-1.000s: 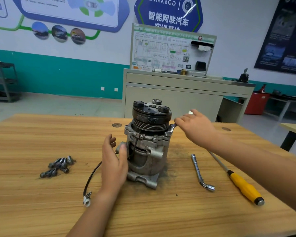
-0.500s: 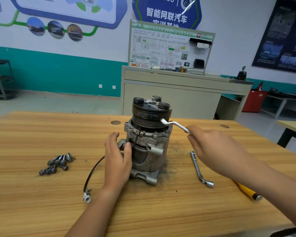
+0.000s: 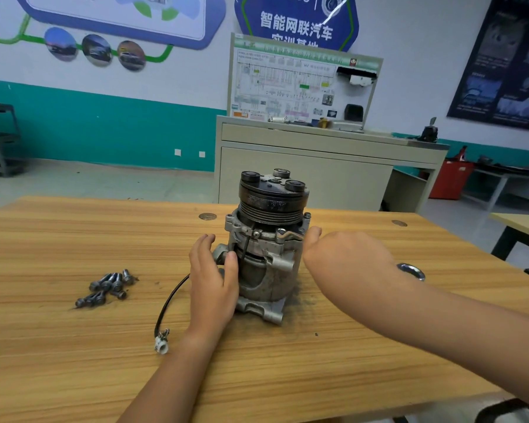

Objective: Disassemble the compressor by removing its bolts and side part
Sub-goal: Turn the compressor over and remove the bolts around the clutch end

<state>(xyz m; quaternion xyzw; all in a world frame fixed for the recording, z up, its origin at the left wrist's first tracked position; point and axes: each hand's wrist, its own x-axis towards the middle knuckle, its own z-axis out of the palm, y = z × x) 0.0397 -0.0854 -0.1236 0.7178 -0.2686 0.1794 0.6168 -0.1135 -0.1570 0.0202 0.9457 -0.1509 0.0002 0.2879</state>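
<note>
Lying at the compressor's nine o'clock, loose bolts sit heaped on the wooden table. A black cable trails toward seven o'clock. The left hand rests with its fingers straight and its thumb against the upright compressor at table centre. A bent wrench meets its flange. The wrench handle vanishes under the right hand at three o'clock, so I cannot tell its grip. A metal ring end peeks past that forearm.

Wood table: compressor upright at ctr, loose bolts piled to its left.
</note>
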